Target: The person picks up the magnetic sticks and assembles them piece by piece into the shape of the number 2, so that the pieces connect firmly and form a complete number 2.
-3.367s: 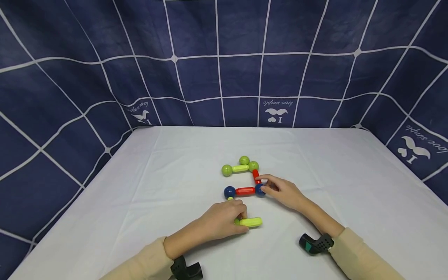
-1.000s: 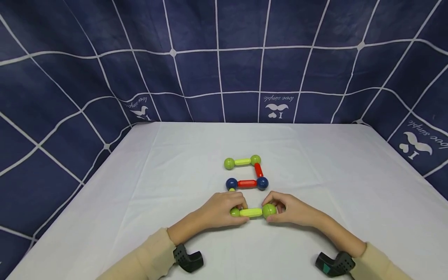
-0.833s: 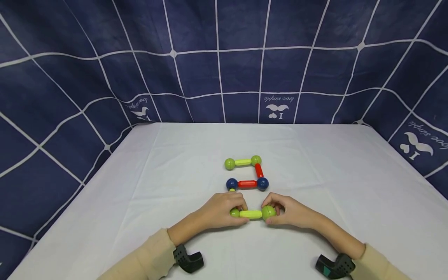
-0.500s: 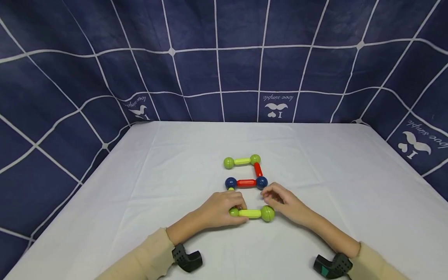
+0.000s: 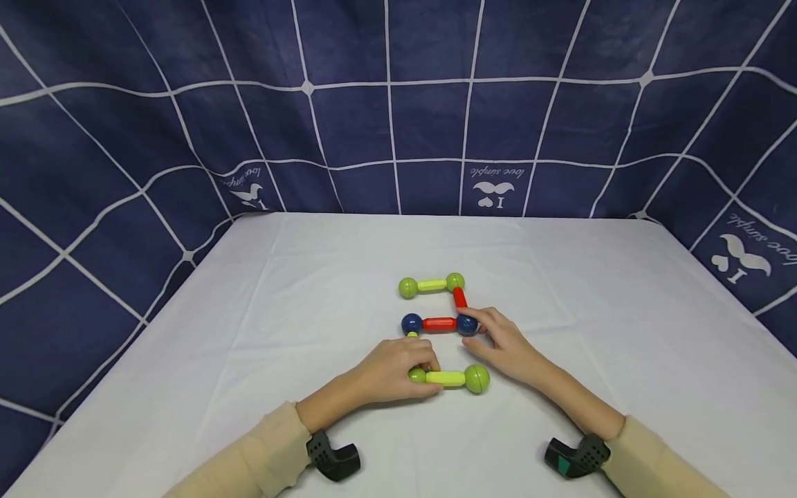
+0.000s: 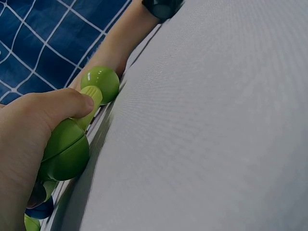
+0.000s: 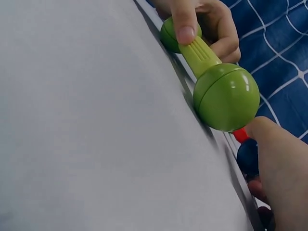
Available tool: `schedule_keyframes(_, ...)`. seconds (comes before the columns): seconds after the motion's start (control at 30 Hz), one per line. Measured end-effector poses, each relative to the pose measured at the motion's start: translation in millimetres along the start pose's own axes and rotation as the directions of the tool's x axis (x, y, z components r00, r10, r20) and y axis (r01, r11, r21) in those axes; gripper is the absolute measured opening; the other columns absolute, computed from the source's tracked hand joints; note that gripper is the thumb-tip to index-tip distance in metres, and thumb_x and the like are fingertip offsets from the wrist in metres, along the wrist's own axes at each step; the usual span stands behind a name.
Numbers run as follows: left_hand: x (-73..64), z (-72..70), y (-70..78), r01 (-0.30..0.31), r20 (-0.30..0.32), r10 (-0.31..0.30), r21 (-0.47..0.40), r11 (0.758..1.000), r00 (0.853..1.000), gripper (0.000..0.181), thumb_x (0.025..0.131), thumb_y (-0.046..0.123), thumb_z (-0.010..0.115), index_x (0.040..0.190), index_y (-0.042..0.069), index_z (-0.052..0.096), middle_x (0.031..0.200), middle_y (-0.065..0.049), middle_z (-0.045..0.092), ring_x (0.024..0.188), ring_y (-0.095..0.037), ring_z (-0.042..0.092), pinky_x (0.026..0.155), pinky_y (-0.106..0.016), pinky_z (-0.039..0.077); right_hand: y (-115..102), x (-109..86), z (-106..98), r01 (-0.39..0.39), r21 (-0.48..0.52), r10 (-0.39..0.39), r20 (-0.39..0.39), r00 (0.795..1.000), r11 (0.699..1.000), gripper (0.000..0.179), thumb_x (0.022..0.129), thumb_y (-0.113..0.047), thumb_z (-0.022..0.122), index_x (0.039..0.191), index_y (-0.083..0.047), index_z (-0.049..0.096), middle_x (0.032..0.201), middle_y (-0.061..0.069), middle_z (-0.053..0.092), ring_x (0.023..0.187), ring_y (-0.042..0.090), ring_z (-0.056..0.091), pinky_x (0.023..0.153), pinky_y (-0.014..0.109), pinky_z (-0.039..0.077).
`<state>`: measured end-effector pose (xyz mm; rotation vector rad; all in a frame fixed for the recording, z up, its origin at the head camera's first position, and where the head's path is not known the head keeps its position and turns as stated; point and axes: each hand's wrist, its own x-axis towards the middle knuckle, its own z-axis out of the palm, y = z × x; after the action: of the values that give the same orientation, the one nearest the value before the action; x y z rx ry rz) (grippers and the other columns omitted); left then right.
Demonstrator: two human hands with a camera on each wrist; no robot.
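Note:
A chain of toy building balls and rods lies on the table. My left hand (image 5: pixel 395 373) grips the near-left green ball (image 6: pixel 67 149), its thumb on the yellow-green rod (image 5: pixel 445 378). A larger-looking green ball (image 7: pixel 227 96) sits on that rod's right end, untouched. My right hand (image 5: pixel 507 349) has index finger and thumb around the right blue ball (image 5: pixel 467 325). From that ball, one red rod (image 5: pixel 439 324) runs to the left blue ball (image 5: pixel 411 324). Another red rod (image 5: pixel 459 297) runs up to a green ball (image 5: pixel 455 281). My left hand mostly hides the rod below the left blue ball.
At the far end, a yellow-green rod (image 5: pixel 432 285) joins another green ball (image 5: pixel 407 288). White cloth (image 5: pixel 299 290) covers the table, with a dark blue checked curtain (image 5: pixel 429 117) behind and at both sides.
The loose far green ball now sits on the near rod's right end, where my right hand put it. That hand has let go and moved up to the right blue ball. My left hand keeps its grip.

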<state>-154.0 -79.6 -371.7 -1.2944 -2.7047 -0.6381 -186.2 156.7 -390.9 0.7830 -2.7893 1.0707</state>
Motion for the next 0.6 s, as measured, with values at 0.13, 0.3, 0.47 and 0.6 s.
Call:
schedule_keyframes(0.13, 0.1, 0.1, 0.1, -0.002, -0.003, 0.002, 0.004, 1.000, 1.000, 0.017, 0.079, 0.039, 0.065, 0.081, 0.022, 0.063, 0.076, 0.013, 0.054, 0.069, 0.001, 0.043, 0.058, -0.009, 0.032, -2, 8.4, 1, -0.022, -0.003, 0.022, 0.008, 1.000, 1.000, 0.045, 0.086, -0.030, 0.060, 0.128, -0.019, 0.048, 0.098, 0.001, 0.050, 0.078, 0.012, 0.042, 0.065, 0.024, 0.035)
schedule_keyframes(0.3, 0.4, -1.7, -0.6, 0.006, -0.018, -0.006, 0.025, 1.000, 1.000, 0.017, 0.079, 0.040, 0.065, 0.081, 0.023, 0.063, 0.076, 0.014, 0.053, 0.070, 0.001, 0.043, 0.058, -0.009, 0.032, -4, 14.9, -1, -0.053, 0.037, 0.052, 0.013, 0.999, 0.998, 0.040, 0.087, -0.026, 0.060, 0.125, -0.017, 0.051, 0.091, 0.001, 0.047, 0.075, 0.012, 0.041, 0.062, 0.022, 0.036)
schedule_keyframes(0.47, 0.0, -1.2, -1.0, 0.087, -0.074, -0.082, 0.061, 0.994, 0.994, 0.021, 0.079, 0.043, 0.065, 0.084, 0.023, 0.066, 0.081, 0.012, 0.054, 0.070, 0.000, 0.043, 0.056, -0.011, 0.033, -2, 21.1, -1, -0.052, 0.043, 0.052, 0.001, 0.999, 0.998, 0.041, 0.087, -0.025, 0.061, 0.125, -0.014, 0.051, 0.093, 0.003, 0.049, 0.075, 0.012, 0.041, 0.062, 0.021, 0.037)
schedule_keyframes(0.6, 0.8, 1.3, -2.5, 0.170, -0.112, -0.163, 0.054, 0.984, 0.980, 0.024, 0.081, 0.043, 0.063, 0.090, 0.022, 0.067, 0.088, 0.010, 0.054, 0.073, -0.001, 0.045, 0.058, -0.013, 0.037, 4, 30.5, 0, -0.063, 0.040, 0.063, -0.005, 0.998, 0.997, 0.041, 0.086, -0.024, 0.061, 0.125, -0.014, 0.052, 0.094, 0.005, 0.050, 0.075, 0.013, 0.042, 0.062, 0.022, 0.037)
